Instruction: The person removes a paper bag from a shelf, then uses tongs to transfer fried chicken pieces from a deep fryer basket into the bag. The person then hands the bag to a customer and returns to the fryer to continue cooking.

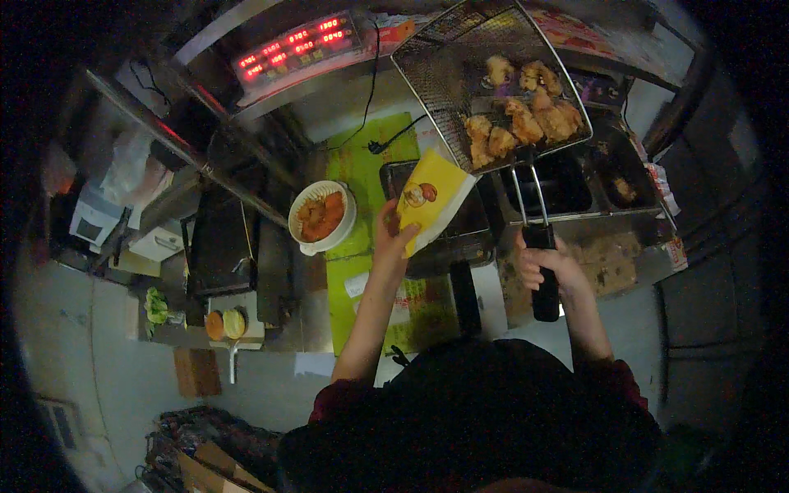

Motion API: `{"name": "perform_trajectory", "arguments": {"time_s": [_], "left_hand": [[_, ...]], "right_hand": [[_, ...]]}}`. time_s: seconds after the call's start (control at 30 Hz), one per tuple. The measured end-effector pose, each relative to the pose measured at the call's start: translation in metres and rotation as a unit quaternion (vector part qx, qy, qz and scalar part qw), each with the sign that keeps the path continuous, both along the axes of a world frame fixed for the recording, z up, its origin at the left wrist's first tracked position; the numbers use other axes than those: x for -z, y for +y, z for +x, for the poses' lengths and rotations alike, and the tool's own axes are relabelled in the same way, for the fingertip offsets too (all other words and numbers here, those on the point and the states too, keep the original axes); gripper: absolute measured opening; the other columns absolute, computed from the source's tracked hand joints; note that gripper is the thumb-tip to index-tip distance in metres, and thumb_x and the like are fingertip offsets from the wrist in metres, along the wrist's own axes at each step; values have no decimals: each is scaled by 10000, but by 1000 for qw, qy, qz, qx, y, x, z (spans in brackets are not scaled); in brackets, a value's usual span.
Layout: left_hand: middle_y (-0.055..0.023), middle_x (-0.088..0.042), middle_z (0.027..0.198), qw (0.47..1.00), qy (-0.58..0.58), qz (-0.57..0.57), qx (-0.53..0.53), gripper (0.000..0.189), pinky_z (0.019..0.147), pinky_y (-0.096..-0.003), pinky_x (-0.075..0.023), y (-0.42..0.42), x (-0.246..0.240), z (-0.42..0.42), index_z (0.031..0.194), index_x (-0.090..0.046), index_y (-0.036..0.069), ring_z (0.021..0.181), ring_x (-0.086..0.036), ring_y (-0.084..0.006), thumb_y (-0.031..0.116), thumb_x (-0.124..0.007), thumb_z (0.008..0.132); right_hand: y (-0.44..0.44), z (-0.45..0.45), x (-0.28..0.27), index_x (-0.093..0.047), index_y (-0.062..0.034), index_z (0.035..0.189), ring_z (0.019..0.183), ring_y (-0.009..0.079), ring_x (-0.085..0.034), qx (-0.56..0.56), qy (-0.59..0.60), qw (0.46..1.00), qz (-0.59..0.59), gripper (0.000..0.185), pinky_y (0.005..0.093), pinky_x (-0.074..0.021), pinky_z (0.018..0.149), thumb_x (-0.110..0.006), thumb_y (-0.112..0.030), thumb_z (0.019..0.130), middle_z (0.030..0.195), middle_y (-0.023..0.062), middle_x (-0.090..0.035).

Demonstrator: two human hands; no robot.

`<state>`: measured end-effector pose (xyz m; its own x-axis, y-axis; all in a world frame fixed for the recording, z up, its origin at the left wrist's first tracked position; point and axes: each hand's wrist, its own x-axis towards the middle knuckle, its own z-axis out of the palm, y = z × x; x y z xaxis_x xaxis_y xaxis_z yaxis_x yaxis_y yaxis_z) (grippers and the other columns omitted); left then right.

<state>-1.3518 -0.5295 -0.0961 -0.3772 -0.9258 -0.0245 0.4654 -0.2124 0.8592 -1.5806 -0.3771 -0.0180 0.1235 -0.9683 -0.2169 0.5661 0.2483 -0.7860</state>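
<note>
My left hand (399, 229) holds a yellow paper bag (429, 196) with a food picture printed on it; its upper end lies beside the lower left corner of a wire fryer basket (425, 80). My right hand (550, 265) is closed around the black handle (545, 302) of that basket. Several pieces of golden fried chicken (524, 121) lie in the basket, mostly towards the handle side. Left of the bag, a white round bowl with ribbed inner walls (351, 225) holds orange-red food (320, 215).
Metal fryer wells (622, 166) stand at the right, one with a fried piece inside. A red-lit timer panel (296, 46) is at the back. Green sheets (345, 296) cover the counter. Burger bun halves (223, 324) lie at the lower left, near lettuce (156, 305).
</note>
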Motion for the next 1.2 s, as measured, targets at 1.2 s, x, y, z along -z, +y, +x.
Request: {"name": "perform_trajectory", "arguments": {"time_s": [1.2], "left_hand": [[-78, -441, 1221, 986, 83, 142, 13, 571, 889, -314, -412, 1, 20, 10, 1293, -303, 63, 1100, -462, -185, 103, -595, 804]], "right_hand": [[-14, 22, -45, -470, -59, 871, 426, 92, -437, -35, 234, 972, -7, 109, 244, -386, 404, -532, -94, 789, 553, -2, -453]]}}
